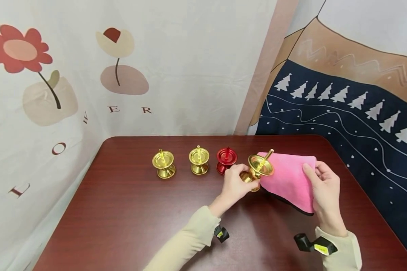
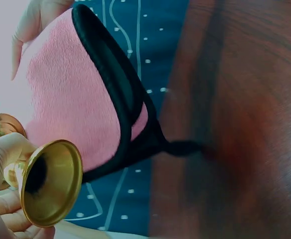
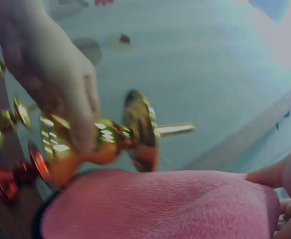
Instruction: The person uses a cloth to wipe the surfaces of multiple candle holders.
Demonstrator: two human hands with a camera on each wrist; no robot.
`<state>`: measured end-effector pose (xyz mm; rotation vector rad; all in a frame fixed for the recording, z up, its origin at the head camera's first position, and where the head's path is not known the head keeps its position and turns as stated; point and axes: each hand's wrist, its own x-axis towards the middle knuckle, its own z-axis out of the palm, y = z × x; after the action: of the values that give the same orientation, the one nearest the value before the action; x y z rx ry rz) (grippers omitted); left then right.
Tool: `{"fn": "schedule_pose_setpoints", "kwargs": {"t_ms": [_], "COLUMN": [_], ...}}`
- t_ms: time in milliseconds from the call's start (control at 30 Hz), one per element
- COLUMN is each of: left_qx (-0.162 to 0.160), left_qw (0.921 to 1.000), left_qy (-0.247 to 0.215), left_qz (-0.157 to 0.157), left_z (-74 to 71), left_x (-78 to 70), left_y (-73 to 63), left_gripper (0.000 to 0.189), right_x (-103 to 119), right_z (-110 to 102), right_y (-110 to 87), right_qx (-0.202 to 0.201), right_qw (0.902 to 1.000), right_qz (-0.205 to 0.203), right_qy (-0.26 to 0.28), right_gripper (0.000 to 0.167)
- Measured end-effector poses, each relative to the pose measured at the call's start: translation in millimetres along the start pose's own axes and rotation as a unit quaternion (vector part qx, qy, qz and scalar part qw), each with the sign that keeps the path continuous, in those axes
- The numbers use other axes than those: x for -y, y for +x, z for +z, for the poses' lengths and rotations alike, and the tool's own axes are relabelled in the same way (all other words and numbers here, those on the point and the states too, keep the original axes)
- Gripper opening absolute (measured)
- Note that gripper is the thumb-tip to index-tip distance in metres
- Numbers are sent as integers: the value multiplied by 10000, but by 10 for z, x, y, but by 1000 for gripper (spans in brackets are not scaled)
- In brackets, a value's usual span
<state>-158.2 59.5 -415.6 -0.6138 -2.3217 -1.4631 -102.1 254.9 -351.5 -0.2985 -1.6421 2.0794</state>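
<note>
A shiny gold candle holder [image 1: 260, 165] is tilted to the right above the table, its dish and central pin pointing up and right. My left hand [image 1: 236, 184] grips it by the stem, and its hollow base [image 2: 53, 183] faces the left wrist camera. Right beside it hangs a pink cloth [image 1: 288, 177] with black edging, folded over. My right hand [image 1: 325, 188] pinches the cloth's right edge between thumb and fingers. In the right wrist view the cloth [image 3: 160, 204] lies just below the gold holder [image 3: 105, 142].
On the dark red-brown table [image 1: 139, 226], two gold candle holders, one at the left [image 1: 164, 164] and one in the middle [image 1: 199, 160], stand upright near a red candle holder [image 1: 226, 160]. Printed fabric [image 1: 196, 67] hangs behind the table.
</note>
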Motion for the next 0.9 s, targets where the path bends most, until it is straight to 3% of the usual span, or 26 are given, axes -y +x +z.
{"fn": "schedule_pose_setpoints", "kwargs": {"t_ms": [200, 400, 500, 600, 667, 733, 900], "left_qx": [-150, -87, -37, -35, -56, -62, -76], "left_qw": [9994, 9981, 9973, 9958, 9942, 9928, 9890], "left_qy": [265, 566, 670, 786, 872, 927, 1042], "left_qz": [163, 243, 302, 462, 628, 758, 1044], "left_z": [-235, -453, -534, -587, -625, -658, -708], "left_x": [-71, -42, -30, -18, -17, -18, -27], "left_y": [46, 76, 82, 87, 91, 95, 106], "left_gripper": [27, 28, 29, 29, 29, 29, 28], "right_x": [-48, -157, -222, -288, -323, -354, -411], "right_z": [258, 454, 498, 521, 547, 584, 713], "right_y": [-121, -174, -163, -144, -139, -142, -169], "right_qx": [540, 1480, 2018, 2667, 2962, 3020, 2256], "right_qw": [9953, 9823, 9645, 9318, 9213, 9258, 9654], "right_qz": [-264, -291, -240, -199, -274, -460, -883], "right_qy": [754, 1109, 1687, 2455, 2506, 2226, 963], "right_gripper": [10, 20, 30, 44, 44, 41, 39]}}
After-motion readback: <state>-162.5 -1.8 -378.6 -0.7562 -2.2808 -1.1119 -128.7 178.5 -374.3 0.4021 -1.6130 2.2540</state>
